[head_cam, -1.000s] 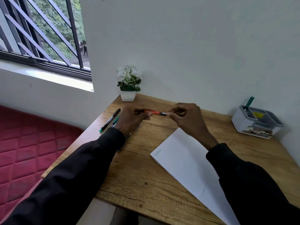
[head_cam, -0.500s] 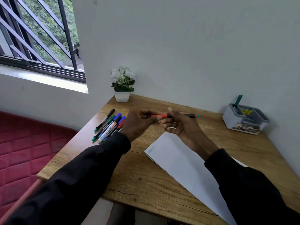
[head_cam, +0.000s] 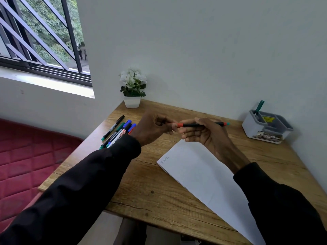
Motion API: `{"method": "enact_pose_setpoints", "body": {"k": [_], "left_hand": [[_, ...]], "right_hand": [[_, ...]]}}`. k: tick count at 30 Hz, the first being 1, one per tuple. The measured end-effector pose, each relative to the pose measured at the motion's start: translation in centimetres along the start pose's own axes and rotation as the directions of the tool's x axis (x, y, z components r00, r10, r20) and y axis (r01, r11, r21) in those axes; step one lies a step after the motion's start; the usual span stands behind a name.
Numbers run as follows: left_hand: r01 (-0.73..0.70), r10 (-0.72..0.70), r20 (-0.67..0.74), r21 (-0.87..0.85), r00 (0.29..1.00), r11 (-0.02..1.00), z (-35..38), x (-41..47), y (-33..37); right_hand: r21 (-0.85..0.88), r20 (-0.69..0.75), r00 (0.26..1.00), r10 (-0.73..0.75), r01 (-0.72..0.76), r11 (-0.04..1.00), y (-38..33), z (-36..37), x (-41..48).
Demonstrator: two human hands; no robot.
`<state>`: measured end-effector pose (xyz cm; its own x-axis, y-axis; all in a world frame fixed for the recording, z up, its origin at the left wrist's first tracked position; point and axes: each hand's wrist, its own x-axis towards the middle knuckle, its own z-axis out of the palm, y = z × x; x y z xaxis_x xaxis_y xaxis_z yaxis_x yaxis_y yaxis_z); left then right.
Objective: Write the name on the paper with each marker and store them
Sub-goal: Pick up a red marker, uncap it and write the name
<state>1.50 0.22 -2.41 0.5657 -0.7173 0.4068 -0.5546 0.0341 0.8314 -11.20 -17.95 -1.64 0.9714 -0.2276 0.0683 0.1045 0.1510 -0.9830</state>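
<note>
Paper (head_cam: pixel 203 175) lies just under the grip, on my side. Right hand (head_cam: pixel 205 135) is wrapped round the black marker (head_cam: pixel 192 125), held level, and left hand (head_cam: pixel 152 126) pinches its orange end. Loose markers (head_cam: pixel 118 131) lie left of that hand. Desk organizer (head_cam: pixel 265 128) is well off right.

The person wears long black sleeves (head_cam: pixel 85 183).

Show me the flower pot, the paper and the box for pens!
Potted plant (head_cam: pixel 132 102), head view, on the white pot.
Paper (head_cam: pixel 200 174), head view, on its blank middle.
Desk organizer (head_cam: pixel 251 129), head view, on its pale front wall.
</note>
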Motion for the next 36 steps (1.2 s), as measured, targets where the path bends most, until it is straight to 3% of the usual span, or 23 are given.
{"method": "enact_pose_setpoints", "body": {"k": [6, 11, 18, 28, 33, 36], "left_hand": [[0.105, -0.106, 0.045, 0.033, 0.993, 0.994, -0.7, -0.6, -2.8], [0.157, -0.169, 0.149, 0.092, 0.974, 0.983, -0.1, -0.1, -3.4], [0.172, -0.181, 0.209, 0.06, 0.961, 0.983, 0.2, 0.0, -4.2], [0.139, -0.171, 0.235, 0.15, 0.957, 0.979, 0.6, 0.1, -4.9], [0.139, -0.165, 0.187, 0.145, 0.968, 0.98, 0.3, 0.2, -5.5], [0.169, -0.19, 0.088, 0.198, 0.978, 0.965, 0.2, 0.3, -5.9]], "right_hand": [[-0.122, -0.049, 0.993, -0.108, 0.102, 0.987, 1.9, -1.2, -1.9], [-0.341, -0.014, 0.998, -0.059, 0.051, 0.939, 3.7, 0.3, -2.0], [-0.253, 0.05, 0.999, -0.011, 0.023, 0.967, 5.8, 1.0, -1.7], [-0.233, 0.037, 0.998, -0.043, 0.05, 0.971, 6.9, 0.6, -1.5], [-0.228, 0.02, 0.999, -0.044, 0.047, 0.972, 7.1, 0.5, -1.5], [-0.225, 0.003, 0.999, -0.042, 0.041, 0.973, 7.1, 0.6, -1.6]]}}
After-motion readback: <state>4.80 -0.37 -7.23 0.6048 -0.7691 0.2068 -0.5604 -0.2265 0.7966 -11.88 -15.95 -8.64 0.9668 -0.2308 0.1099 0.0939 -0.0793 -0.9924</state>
